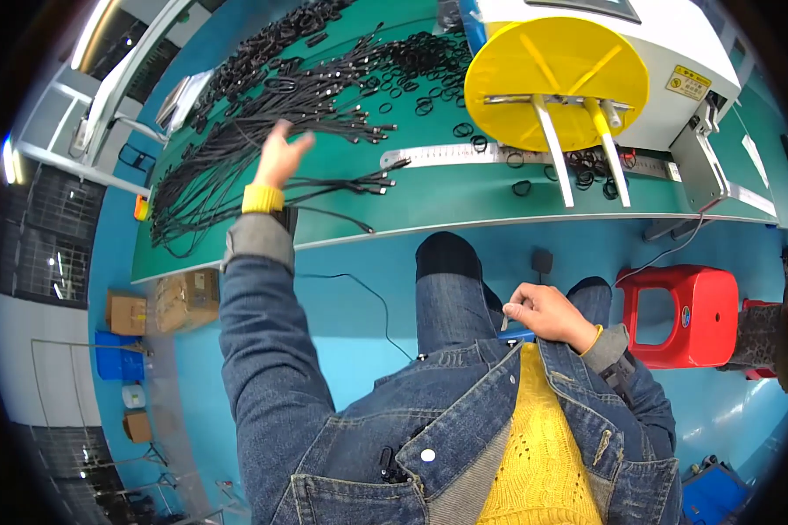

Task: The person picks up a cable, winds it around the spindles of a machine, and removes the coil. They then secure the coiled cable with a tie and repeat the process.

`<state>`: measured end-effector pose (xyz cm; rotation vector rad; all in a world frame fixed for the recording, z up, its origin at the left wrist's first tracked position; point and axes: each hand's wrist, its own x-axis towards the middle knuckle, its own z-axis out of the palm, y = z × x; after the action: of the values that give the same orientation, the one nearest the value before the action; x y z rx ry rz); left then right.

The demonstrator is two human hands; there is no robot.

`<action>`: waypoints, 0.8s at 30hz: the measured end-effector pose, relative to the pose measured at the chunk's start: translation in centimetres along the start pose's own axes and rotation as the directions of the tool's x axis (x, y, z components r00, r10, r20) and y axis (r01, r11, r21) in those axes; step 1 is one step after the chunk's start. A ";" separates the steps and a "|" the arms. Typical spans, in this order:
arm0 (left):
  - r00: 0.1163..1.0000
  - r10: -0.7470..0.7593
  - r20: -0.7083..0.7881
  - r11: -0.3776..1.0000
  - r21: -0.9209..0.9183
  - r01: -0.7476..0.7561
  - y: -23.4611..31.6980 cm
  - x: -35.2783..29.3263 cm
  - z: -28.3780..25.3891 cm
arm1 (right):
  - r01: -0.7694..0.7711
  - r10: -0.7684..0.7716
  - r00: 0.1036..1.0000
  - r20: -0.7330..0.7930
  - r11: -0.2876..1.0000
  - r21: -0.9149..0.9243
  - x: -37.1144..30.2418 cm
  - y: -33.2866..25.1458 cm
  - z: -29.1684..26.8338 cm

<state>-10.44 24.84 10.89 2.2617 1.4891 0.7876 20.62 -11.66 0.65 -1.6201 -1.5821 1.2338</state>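
While the left hand (284, 159) hung over the green table (451, 194) with its thumb and fingers spread apart, the main heap of black cables (293, 109) lay beneath and around it, mostly beyond it and to its left. The hand was blurred, and from where I stood I could not tell whether it touched any of them. The heap's long axis ran from the table's left side toward the right and somewhat away from the person, with many connector ends (378, 133) pointing right, past the fingers. A smaller group of cables (337, 185) lay apart, nearer the table's front edge, its tips also to the right, one of them at the left end of a metal ruler (438, 157).

To my eye, everything turned on that direction: taking a connector end would call for a rightward reach along the cables' length, and the left hand was clearly the nearer one. Well apart from the heap, the right hand (547, 311) was low over the lap, fingers curled together; something small and pale showed by its fingertips, though I could not tell whether it was gripped.
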 end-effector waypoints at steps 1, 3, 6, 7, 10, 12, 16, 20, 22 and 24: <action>0.970 0.119 0.212 0.980 0.133 -0.149 -0.4 -1.0 0.6 | -0.009 0.009 1.000 -0.021 1.000 0.005 -0.1 0.2 -0.2; 0.866 0.091 0.492 0.966 0.168 -0.197 -0.4 -3.4 1.2 | -0.037 0.037 0.999 -0.022 0.999 -0.020 -0.7 0.3 -0.3; 0.887 0.092 0.452 0.975 0.140 -0.173 -1.8 -5.6 1.9 | -0.039 0.039 0.999 -0.022 0.999 -0.034 -1.0 0.4 -0.6; 0.921 0.101 0.375 0.974 0.153 -0.169 -1.5 -6.0 2.3 | -0.037 0.036 0.999 -0.015 0.999 -0.035 -1.1 0.5 -0.6; 0.956 0.133 0.261 0.978 0.125 -0.170 -1.6 -6.6 2.7 | 0.011 -0.012 0.999 -0.039 0.999 -0.037 -0.7 0.7 -0.7; 0.973 0.130 0.189 0.989 0.039 -0.140 -1.8 -7.1 2.6 | 0.094 -0.097 0.994 -0.055 0.994 -0.053 -0.5 0.9 -0.4; 0.979 0.199 0.051 0.975 0.094 -0.203 -1.5 -7.2 2.6 | 0.020 -0.022 0.999 -0.035 0.999 -0.039 -0.8 0.2 -0.6; 0.944 0.328 -0.012 0.944 0.016 -0.328 -0.7 -7.4 3.8 | 0.001 -0.001 1.000 0.005 1.000 0.008 -1.1 -0.1 -0.9; 0.912 0.375 -0.163 0.924 -0.017 -0.383 2.0 -7.5 3.8 | 0.023 -0.022 1.000 -0.009 0.998 0.053 -1.2 0.8 -0.8; 0.913 0.353 -0.206 0.903 -0.180 -0.390 6.7 -8.3 3.8 | 0.020 0.002 0.991 -0.136 0.987 0.159 -1.7 1.6 -1.0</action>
<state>-5.75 14.69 9.25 2.3859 0.9755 1.2166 22.44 -13.34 0.03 -1.5589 -1.3696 1.1870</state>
